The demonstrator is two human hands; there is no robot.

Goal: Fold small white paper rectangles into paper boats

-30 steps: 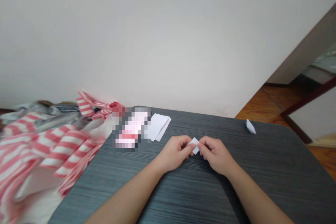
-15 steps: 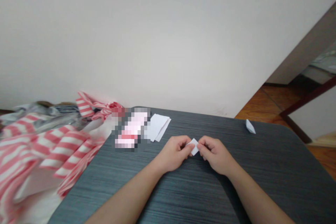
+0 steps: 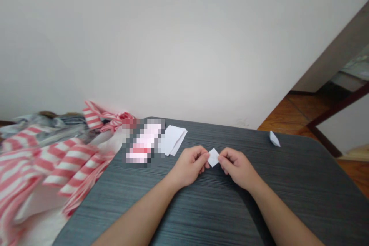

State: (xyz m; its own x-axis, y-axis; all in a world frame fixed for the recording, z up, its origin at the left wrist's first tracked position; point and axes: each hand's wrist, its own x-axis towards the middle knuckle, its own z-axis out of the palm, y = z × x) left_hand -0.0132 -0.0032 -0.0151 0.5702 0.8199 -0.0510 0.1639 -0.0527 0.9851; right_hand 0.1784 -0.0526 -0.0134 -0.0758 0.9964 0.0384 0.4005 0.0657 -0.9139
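Note:
A small white paper square [image 3: 213, 157], folded and turned like a diamond, is pinched at its opposite corners between my left hand [image 3: 188, 166] and my right hand [image 3: 236, 167]. Its fingertip-covered corners are hidden. Both hands hover just above the dark grey wood-grain table [image 3: 219, 215]. Up and left of my left hand lie loose white paper sheets [image 3: 173, 140]. A small folded white paper piece [image 3: 275, 139] sits near the far right table edge, out of reach of my fingers.
A pixelated pink and white object [image 3: 144, 142] lies beside the sheets. Pink-and-white striped cloth [image 3: 69, 165] piles past the table's left edge. A white wall [image 3: 173, 46] stands behind the table, and a wooden floor [image 3: 300, 117] shows to the right.
My hands have drawn slightly apart, and more of the white paper's face now shows between them. The other paper pieces on the table have not moved.

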